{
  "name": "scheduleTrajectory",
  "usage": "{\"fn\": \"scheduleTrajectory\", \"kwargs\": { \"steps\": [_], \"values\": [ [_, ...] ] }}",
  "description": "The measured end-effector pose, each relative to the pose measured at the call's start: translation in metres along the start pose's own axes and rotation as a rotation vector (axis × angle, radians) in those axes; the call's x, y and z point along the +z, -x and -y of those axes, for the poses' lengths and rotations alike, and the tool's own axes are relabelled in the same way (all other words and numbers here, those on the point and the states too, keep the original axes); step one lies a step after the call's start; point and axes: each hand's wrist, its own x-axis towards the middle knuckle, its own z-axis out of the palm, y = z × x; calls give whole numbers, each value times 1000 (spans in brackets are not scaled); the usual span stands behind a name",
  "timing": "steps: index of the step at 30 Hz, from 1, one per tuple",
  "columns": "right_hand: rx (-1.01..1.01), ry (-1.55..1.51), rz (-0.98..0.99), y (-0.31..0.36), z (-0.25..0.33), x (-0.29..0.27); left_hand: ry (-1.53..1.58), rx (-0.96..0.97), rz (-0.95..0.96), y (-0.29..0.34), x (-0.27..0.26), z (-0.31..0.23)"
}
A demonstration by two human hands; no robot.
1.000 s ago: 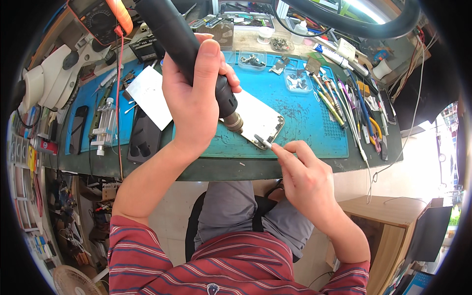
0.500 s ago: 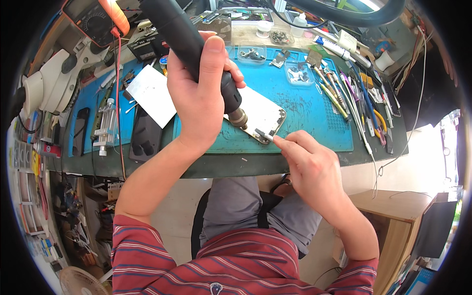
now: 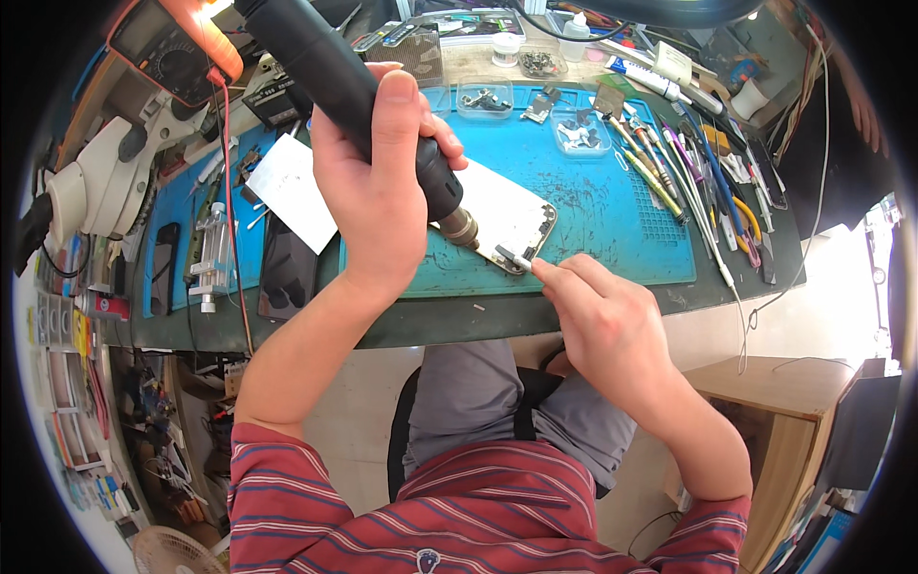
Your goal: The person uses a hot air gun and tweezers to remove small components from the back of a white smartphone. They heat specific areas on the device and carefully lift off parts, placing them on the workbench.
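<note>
My left hand [image 3: 384, 182] is wrapped round the thick black handle of a hot air gun [image 3: 330, 81]. Its metal nozzle [image 3: 459, 228] slants down over the near end of a white opened phone [image 3: 507, 206], just above its surface or touching it; I cannot tell which. Between thumb and fingers, my right hand [image 3: 602, 311] pinches a small grey flat-tipped tool [image 3: 514, 258], whose tip lies at the phone's near corner. My left hand hides part of the phone. A blue work mat [image 3: 612, 263] lies under the phone.
Beside my left forearm are a white paper sheet [image 3: 295, 194], a dark phone [image 3: 287, 273] and a clear clamp fixture [image 3: 212, 253]. Clear boxes of small parts [image 3: 485, 99] stand behind. Pens and tools [image 3: 660, 172] lie to the right. Another person's hand [image 3: 868, 122] shows at far right.
The view has shifted slightly. Both hands keep their grips, and the nozzle and the tool tip stay at the phone's near end.
</note>
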Motion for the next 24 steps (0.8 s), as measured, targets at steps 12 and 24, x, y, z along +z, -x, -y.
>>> {"fn": "scheduleTrajectory", "kwargs": {
  "steps": [12,24],
  "values": [
    [24,75,-10,-2,3,-5,9,6,-2,-2,-4,-6],
    [47,102,-66,0,15,-3,11,24,3,-6,-7,-8]
  ]
}}
